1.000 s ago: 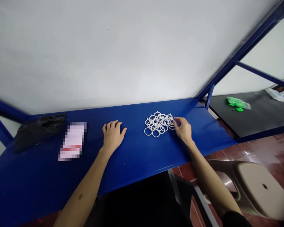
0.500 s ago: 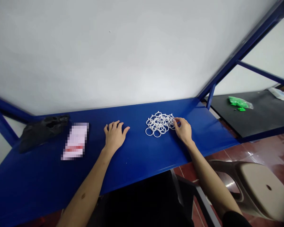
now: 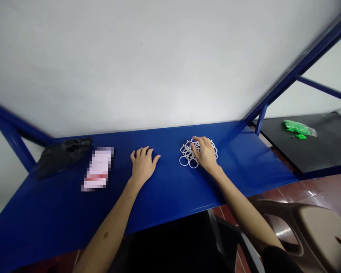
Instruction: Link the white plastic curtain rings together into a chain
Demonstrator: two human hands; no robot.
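Several thin white rings with small knobs lie in a loose, overlapping pile on the blue table. My right hand is over the right part of this pile and hides some of it. Its fingers are bent and the thumb stands apart from them; nothing shows gripped between them. To the left of the pile, my left hand lies palm down on the bare tabletop, its fingers spread and holding nothing.
A black plastic bag lies at the table's left end, beside a blurred pinkish rectangular item. Blue frame bars rise at both ends. On a black table sits a bag of green pieces. A beige stool stands lower right.
My right hand has moved left from the pile's right edge to above it, its fingers opening from a pinch. My left hand stays spread on the table. The whole view has shifted slightly.
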